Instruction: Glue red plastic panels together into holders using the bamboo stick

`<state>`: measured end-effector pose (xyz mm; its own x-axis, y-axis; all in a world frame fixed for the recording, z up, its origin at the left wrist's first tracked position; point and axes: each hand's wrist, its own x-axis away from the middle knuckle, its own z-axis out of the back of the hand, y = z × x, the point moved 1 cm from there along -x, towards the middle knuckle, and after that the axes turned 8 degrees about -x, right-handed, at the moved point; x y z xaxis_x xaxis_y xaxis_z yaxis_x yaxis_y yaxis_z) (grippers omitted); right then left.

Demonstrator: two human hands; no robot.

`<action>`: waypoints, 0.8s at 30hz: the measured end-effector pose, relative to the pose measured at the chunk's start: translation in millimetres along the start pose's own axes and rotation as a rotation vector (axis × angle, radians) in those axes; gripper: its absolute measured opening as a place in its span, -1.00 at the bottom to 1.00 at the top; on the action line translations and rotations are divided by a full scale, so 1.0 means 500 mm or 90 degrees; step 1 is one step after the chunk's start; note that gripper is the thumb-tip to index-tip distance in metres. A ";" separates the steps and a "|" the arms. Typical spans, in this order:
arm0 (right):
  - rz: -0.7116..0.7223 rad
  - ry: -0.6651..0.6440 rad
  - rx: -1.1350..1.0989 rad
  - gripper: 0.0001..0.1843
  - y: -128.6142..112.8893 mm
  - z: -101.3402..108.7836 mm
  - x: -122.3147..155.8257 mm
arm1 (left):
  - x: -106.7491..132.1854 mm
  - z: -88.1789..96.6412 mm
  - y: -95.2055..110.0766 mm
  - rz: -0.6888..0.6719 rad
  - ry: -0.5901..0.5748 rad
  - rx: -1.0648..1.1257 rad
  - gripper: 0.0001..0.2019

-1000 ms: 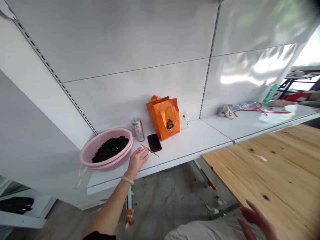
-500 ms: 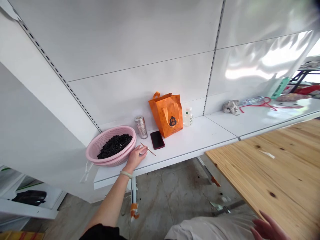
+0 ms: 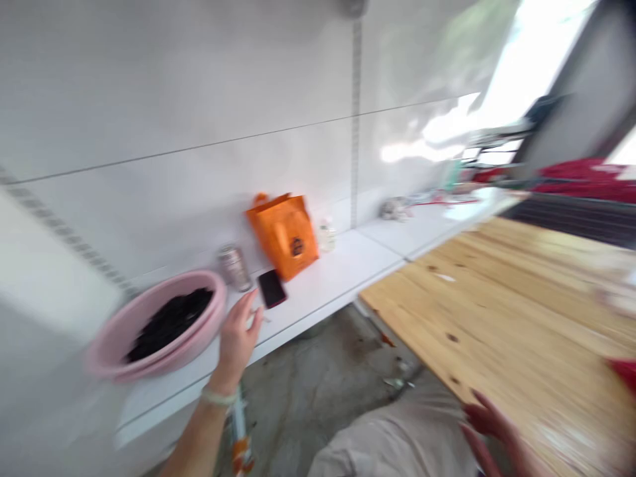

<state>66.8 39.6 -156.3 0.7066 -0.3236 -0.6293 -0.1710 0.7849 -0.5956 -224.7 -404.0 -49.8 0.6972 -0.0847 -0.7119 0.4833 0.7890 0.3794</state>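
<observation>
Above the white shelf (image 3: 342, 270), my left hand (image 3: 238, 341) is raised between the pink basket (image 3: 218, 311) and a dark phone (image 3: 272, 289). Its thumb and fingers are apart, with nothing clearly held. By the thumb, a faint bit of a thin brown stick (image 3: 267, 320) shows on the shelf; my hand hides the rest. Black pieces (image 3: 171, 324) lie in the basket, which seems to be two nested together. Low at the right, my right hand (image 3: 497, 424) has its fingers apart, by the edge of the wooden table (image 3: 497, 298), and looks to hold nothing.
Behind the phone stand a lidded tumbler (image 3: 234, 268), an orange bag (image 3: 288, 238) and a clear bottle (image 3: 326, 237). Farther along the shelf lies a crumpled grey bundle (image 3: 394, 209). A gap with floor (image 3: 318, 371) separates shelf and table.
The view has swung to the right and blurred. My left hand has lifted off the stick, its thumb and fingers now apart. My right hand shows more fully, near the table edge.
</observation>
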 end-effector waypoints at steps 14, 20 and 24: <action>-0.091 0.487 0.306 -0.54 -0.126 0.330 0.100 | -0.077 -0.492 0.733 -0.364 -0.591 0.578 -0.04; -0.322 0.829 0.334 -0.53 -0.056 0.469 0.333 | -0.009 -0.517 1.068 -0.376 -0.684 0.590 0.19; -0.434 0.981 0.287 -0.45 0.017 0.503 0.492 | 0.063 -0.507 1.172 -0.386 -0.707 0.535 0.05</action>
<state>412.1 99.6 -190.5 -0.7259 -0.5834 -0.3644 0.2315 0.2917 -0.9281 -53.5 210.1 0.2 0.1372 -0.9629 -0.2326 0.7198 -0.0644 0.6912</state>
